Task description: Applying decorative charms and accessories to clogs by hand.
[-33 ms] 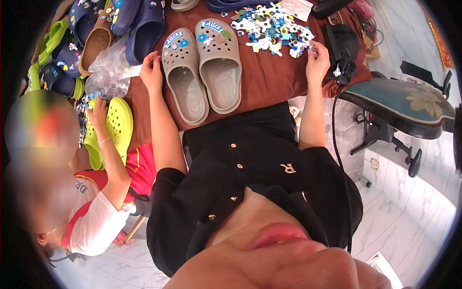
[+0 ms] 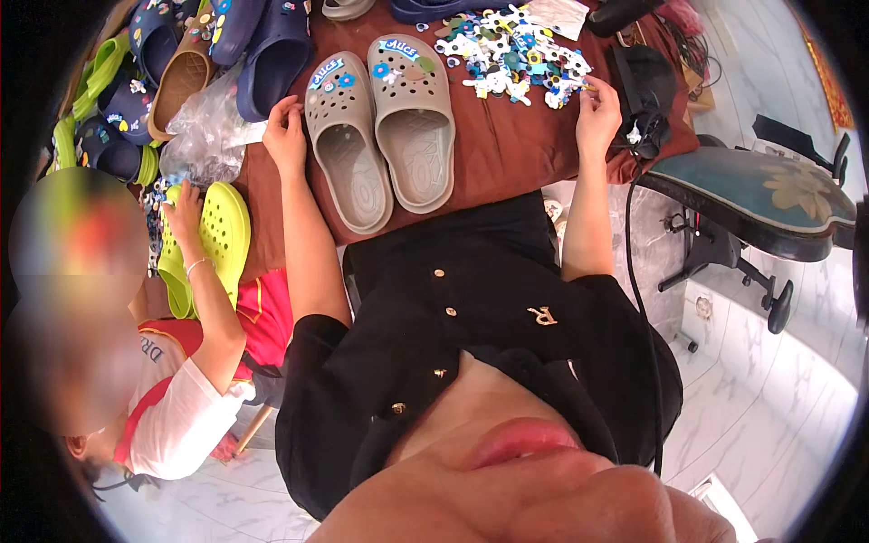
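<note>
A pair of grey clogs lies on the brown cloth in front of me: a left clog (image 2: 348, 136) and a right clog (image 2: 413, 127). Blue flower charms and blue-and-white name charms decorate their perforated tops. My left hand (image 2: 287, 138) rests on the cloth just left of the left clog, fingers loosely bent and holding nothing visible. At the right, my right hand (image 2: 598, 122) lies by the near right edge of a heap of small shoe charms (image 2: 516, 54), its fingertips close to them. Its fingers are loosely bent, with nothing seen in them.
Navy clogs (image 2: 272, 72), a brown clog (image 2: 184, 77) and a crumpled plastic bag (image 2: 204, 140) lie at the left. Beside me, a co-worker's hand (image 2: 184, 213) touches lime-green clogs (image 2: 224, 231). A black bag (image 2: 644, 95) and a chair with a green seat (image 2: 751, 195) are at the right.
</note>
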